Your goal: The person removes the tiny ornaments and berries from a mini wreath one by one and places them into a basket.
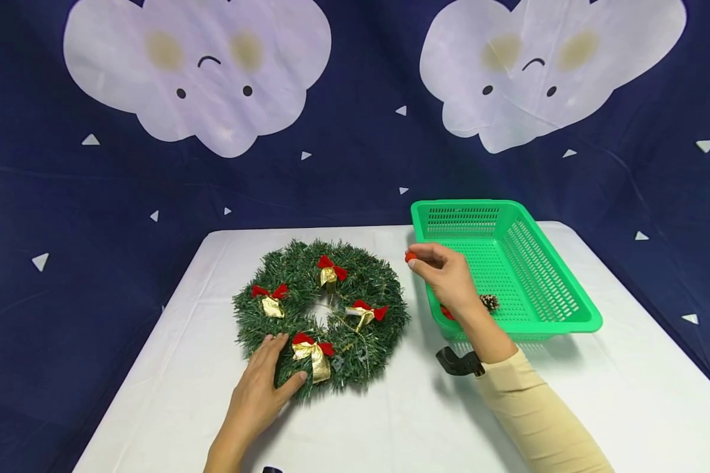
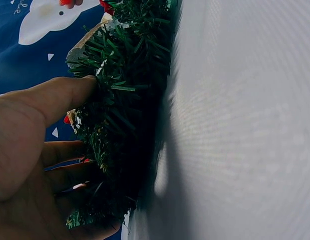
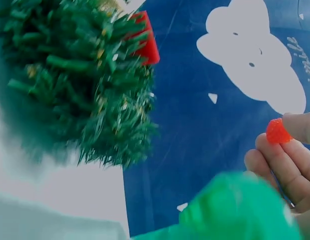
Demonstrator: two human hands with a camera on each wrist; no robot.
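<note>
A green artificial wreath (image 1: pixel 384 315) lies flat, bearing several red bows with gold ribbon, among them a front bow (image 1: pixel 313 351). My left hand (image 1: pixel 263 378) rests on its front left edge, fingers extended over the needles and thumb spread beside the front bow. Between thumb and fingertips, my right hand (image 1: pixel 449 276) pinches a small red raspberry-like ornament (image 3: pixel 278 131). That hand is raised at the left side of the green basket (image 1: pixel 511 263), to the right of the wreath.
Inside the basket are a pine cone (image 1: pixel 489 302) and a red item (image 1: pixel 447 313), partly covered by the right wrist. A white cloth covers the table (image 1: pixel 378 427). Behind it hangs a dark blue curtain (image 1: pixel 361 177) with cloud faces.
</note>
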